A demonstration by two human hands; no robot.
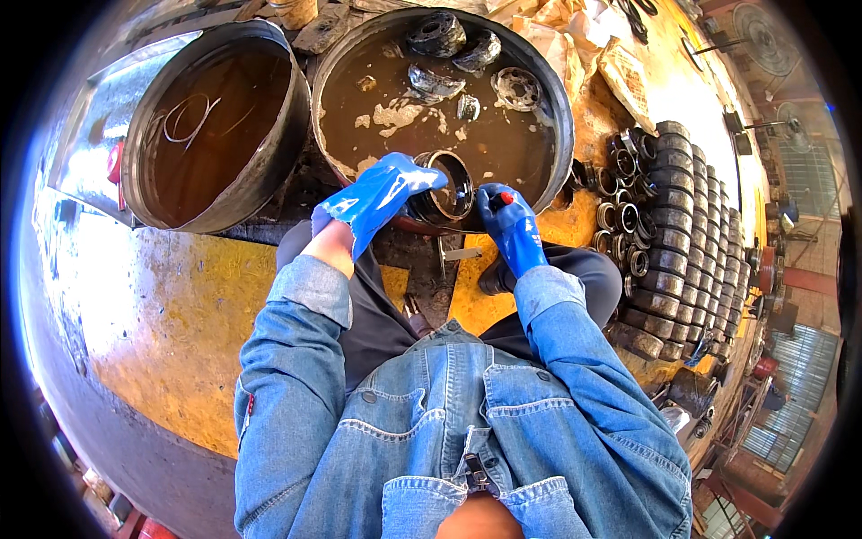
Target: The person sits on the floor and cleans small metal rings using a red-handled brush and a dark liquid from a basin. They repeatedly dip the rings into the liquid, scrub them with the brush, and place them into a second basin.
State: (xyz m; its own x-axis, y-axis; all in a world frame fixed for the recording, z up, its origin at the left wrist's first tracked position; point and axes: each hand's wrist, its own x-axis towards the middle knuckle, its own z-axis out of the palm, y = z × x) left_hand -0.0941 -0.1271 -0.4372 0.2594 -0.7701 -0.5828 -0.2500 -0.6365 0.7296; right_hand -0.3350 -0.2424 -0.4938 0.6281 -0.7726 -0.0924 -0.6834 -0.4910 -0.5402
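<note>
My left hand [384, 196], in a shiny blue rubber glove, is closed on the side of a dark, wet metal ring [431, 207]. The ring is tilted at the near rim of a round tub [564, 126] of murky brown water. Just right of the ring, my gloved right hand [512, 229] is closed round a small dark thing with a red end [506, 198]. Most of that thing is hidden by the fingers, so its kind cannot be made out. Several dark rounded metal parts [436, 34] and a foam-covered ring [516, 88] lie in the tub's far half.
On the left stands a second metal tub [296, 117] of brown water, with a loop of pale wire [190, 135]. Stacked dark cylindrical parts [673, 216] and loose rings [626, 217] fill the right. Paper sacks [624, 81] lie beyond the tub. A metal bracket [456, 254] sits between my knees.
</note>
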